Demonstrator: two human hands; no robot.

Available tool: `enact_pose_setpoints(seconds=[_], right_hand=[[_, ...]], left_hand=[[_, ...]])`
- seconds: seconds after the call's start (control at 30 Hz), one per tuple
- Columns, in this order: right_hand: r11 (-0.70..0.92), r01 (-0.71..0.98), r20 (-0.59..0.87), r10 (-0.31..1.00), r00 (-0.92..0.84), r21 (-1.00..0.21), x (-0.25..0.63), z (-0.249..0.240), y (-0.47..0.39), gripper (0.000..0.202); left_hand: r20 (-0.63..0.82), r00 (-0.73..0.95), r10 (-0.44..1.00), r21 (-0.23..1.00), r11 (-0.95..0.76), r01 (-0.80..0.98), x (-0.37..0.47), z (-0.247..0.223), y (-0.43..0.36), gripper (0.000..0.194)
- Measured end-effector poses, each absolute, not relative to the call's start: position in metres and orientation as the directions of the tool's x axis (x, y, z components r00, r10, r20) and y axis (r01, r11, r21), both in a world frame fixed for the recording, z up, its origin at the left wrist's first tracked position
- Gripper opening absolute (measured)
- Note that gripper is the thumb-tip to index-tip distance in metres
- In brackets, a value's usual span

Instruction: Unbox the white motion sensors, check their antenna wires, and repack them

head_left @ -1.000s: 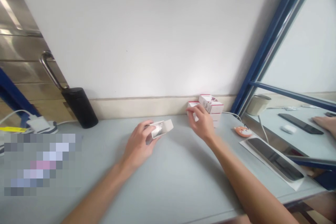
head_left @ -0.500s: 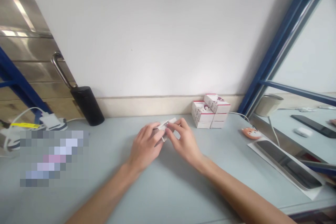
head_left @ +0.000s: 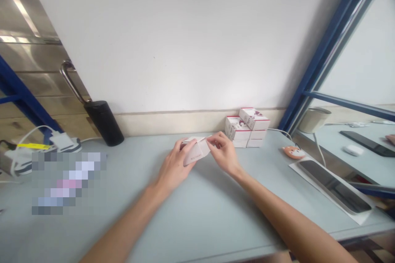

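Observation:
A small white carton (head_left: 196, 153) with faint printing on its side is held above the middle of the table. My left hand (head_left: 175, 162) is wrapped round its left side, thumb on top. My right hand (head_left: 224, 152) pinches a flap at the carton's right end, fingers bent. The contents of the carton are not visible. Behind and to the right of my right hand stands a stack of white boxes (head_left: 256, 125) with red edges.
On the left of the table (head_left: 173, 230) are a black cylinder (head_left: 104, 123), white chargers on a power strip (head_left: 66, 144) and a blurred-out patch. At the right lie an orange fox-faced item (head_left: 293, 152) and a dark phone-like slab (head_left: 335, 186) on white paper. A mirror stands beyond.
The carton has turned so its printed side shows. My right hand has moved right, from the carton's middle to its right end. The view has shifted slightly.

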State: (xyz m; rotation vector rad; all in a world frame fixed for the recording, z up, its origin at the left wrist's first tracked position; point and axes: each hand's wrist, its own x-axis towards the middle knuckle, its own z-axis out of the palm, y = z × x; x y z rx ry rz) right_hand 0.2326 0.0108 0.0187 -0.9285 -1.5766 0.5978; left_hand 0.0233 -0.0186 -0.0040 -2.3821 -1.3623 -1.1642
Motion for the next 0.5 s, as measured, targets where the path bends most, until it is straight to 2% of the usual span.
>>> enact_pose_setpoints(seconds=[0.13,0.27,0.4,0.5], right_hand=[[0.594,0.271,0.617,0.787,0.001,-0.758,0.243,0.026,0.015,0.020],[0.623,0.212,0.647,0.759,0.070,-0.753,0.249,0.032,0.019,0.020],[0.539,0.016,0.520,0.804,0.290,-0.842,0.259,0.039,0.024,0.022],[0.498,0.041,0.464,0.772,0.435,-0.866,0.270,0.040,0.029,0.027]], left_hand=[[0.670,0.261,0.695,0.282,-0.563,0.777,0.026,-0.004,-0.017,0.076],[0.657,0.296,0.693,0.212,-0.547,0.810,0.019,-0.002,-0.017,0.072],[0.624,0.263,0.736,0.128,-0.429,0.894,-0.002,0.003,-0.014,0.070],[0.621,0.203,0.757,0.090,-0.326,0.941,-0.016,0.008,-0.010,0.068]])
